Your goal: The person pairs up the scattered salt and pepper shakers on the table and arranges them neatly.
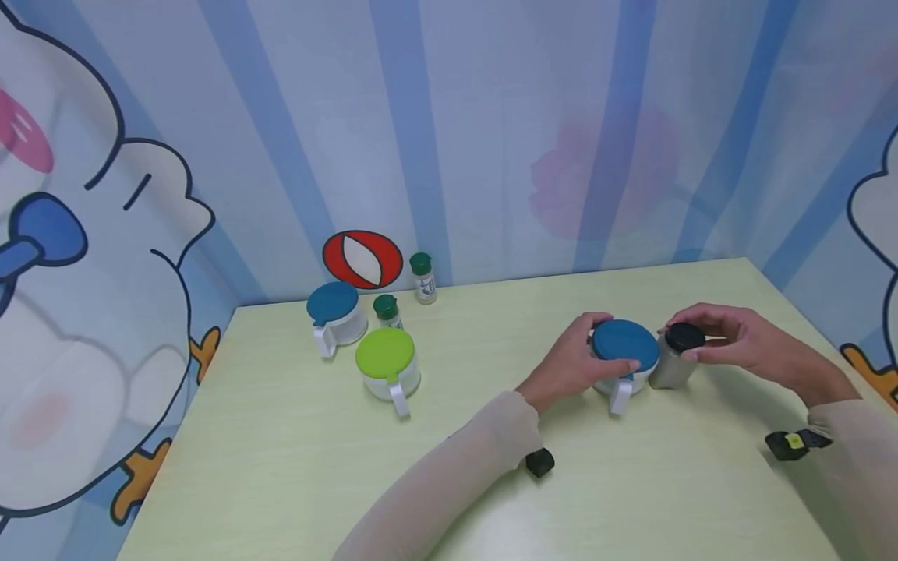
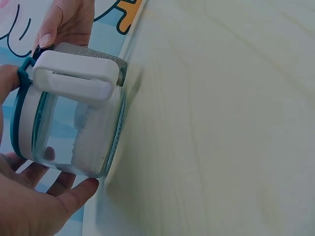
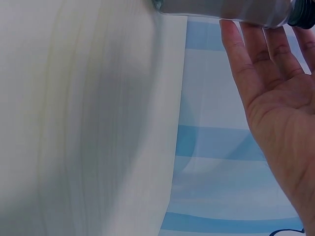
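Observation:
My left hand grips a seasoning jar with a blue lid, its thumb lying across the lid. The jar is clear glass, partly filled with something white, and its white handle faces me. Right beside it stands a bottle with a black cap and a greyish body. My right hand holds that bottle near the cap, thumb on the near side and fingers behind. In the right wrist view, the right hand's fingers reach up to the bottle. Both containers are close together near the table's right side.
Toward the back left are another blue-lidded jar, a green-lidded jar and two small green-capped bottles, one by the back edge and one partly hidden. A printed curtain rises behind the pale table.

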### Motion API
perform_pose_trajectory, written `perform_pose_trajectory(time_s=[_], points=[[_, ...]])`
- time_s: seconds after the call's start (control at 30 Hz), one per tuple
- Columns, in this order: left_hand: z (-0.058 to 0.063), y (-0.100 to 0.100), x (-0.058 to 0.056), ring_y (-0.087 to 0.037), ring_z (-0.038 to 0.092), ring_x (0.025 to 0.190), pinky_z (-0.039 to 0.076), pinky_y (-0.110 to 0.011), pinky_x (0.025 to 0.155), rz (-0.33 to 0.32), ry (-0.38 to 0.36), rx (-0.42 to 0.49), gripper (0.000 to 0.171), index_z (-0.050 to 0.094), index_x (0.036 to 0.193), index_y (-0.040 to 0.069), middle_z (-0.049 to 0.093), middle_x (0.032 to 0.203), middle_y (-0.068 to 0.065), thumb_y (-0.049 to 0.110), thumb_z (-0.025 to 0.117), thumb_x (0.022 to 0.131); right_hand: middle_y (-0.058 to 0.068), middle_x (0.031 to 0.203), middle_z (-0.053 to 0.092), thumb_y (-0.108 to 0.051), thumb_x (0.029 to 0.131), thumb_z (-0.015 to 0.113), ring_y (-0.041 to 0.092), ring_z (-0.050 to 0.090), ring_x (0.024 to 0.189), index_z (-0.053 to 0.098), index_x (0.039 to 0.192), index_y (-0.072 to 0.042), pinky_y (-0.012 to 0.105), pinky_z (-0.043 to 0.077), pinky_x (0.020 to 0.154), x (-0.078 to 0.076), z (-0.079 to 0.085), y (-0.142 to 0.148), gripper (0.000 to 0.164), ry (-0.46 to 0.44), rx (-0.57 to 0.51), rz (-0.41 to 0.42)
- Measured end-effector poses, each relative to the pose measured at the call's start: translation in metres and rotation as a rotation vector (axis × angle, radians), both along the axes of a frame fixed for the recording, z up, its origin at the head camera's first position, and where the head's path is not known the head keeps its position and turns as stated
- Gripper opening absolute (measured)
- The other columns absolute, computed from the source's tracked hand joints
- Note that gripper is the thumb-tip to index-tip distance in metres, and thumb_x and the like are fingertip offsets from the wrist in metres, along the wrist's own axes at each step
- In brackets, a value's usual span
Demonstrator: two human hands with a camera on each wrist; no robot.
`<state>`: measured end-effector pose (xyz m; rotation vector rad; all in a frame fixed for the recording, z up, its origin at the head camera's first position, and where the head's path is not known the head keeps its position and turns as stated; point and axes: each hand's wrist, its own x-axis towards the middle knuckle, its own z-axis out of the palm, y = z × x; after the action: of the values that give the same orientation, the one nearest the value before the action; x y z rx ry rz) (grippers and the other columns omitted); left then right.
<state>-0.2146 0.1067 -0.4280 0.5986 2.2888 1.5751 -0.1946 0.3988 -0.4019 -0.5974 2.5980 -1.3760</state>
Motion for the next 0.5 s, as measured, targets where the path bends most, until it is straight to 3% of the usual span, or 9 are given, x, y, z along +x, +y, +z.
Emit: perform_pose_trajectory(time_s=[0.5], points=[[-0.0045,0.0065,0.0032,-0.012,0.05,0.13,0.05,-0.036,0.103,0.057,0.06,-0.017,0.074,0.043,0.148,0.028,0.049,0.147,0.01,0.047,0.079,0.086,-0.005,0.127,0.063,-0.008,0.098,0.066,0.005,0.064,0.111,0.057,0.136,-0.008,0.025,0.057,0.084,-0.0053,-0.0005,0.0012,0.039,0.015,0.003,0.024]])
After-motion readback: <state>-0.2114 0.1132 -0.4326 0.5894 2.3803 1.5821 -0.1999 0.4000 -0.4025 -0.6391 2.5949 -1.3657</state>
